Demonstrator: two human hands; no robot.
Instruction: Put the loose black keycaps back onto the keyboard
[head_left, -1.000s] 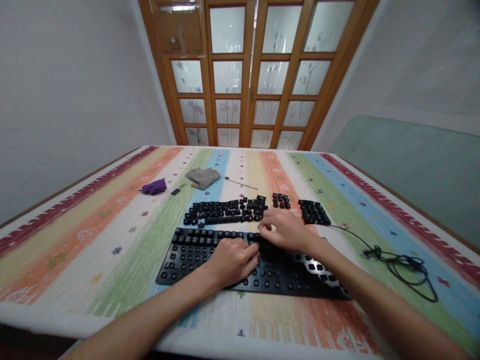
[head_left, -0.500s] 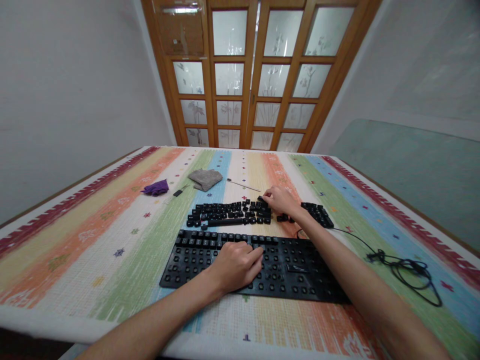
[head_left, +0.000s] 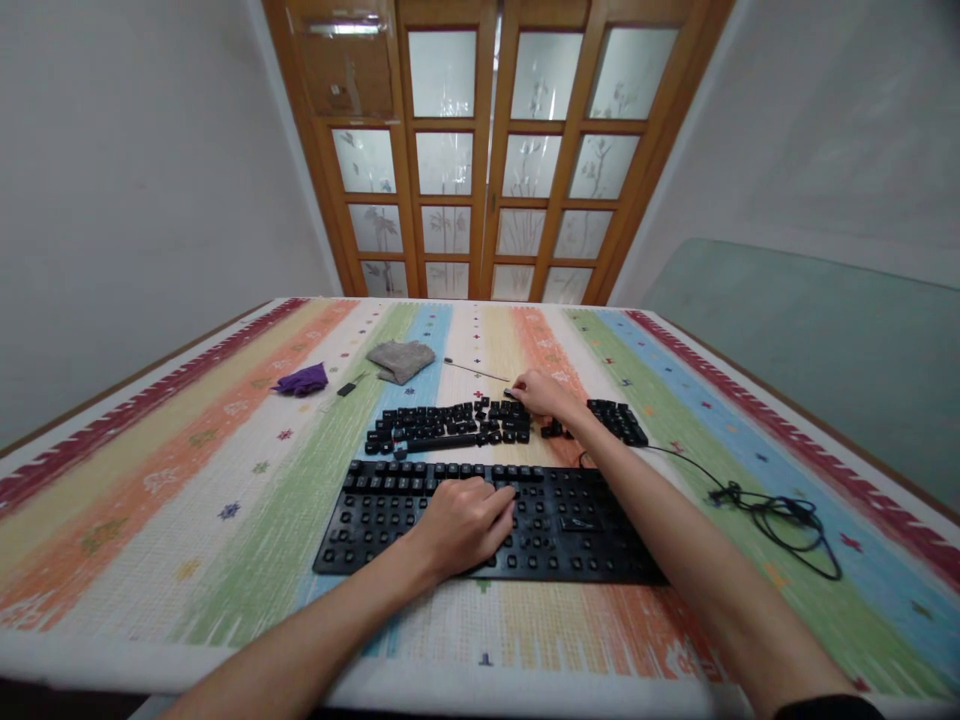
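Note:
A black keyboard (head_left: 577, 560) lies near me, its far left rows fitted with keycaps and most of the rest showing bare switches. My left hand (head_left: 466, 525) rests on the keyboard's middle, fingers curled together; whatever lies under them is hidden. Just beyond the keyboard is a bank of loose black keycaps (head_left: 442, 418), including a long space bar (head_left: 442, 443). At the far right edge of that bank, my right hand (head_left: 546, 396) is closed in a pinch on a small dark keycap (head_left: 511, 393). Another group of keycaps (head_left: 619, 420) sits right of my right wrist.
A thin brush-like stick (head_left: 476, 370) lies beyond the keycaps. Left of it are a folded grey cloth (head_left: 401, 360), a small black tool with wire ends (head_left: 347, 388) and a purple cloth (head_left: 301, 380). The coiled cable (head_left: 795, 535) lies right on the striped tablecloth (head_left: 247, 560).
The view has shifted slightly, so everything on the table appears a little further left. Both hands keep nearly the same places, the right one still pinching at the keycaps' far edge.

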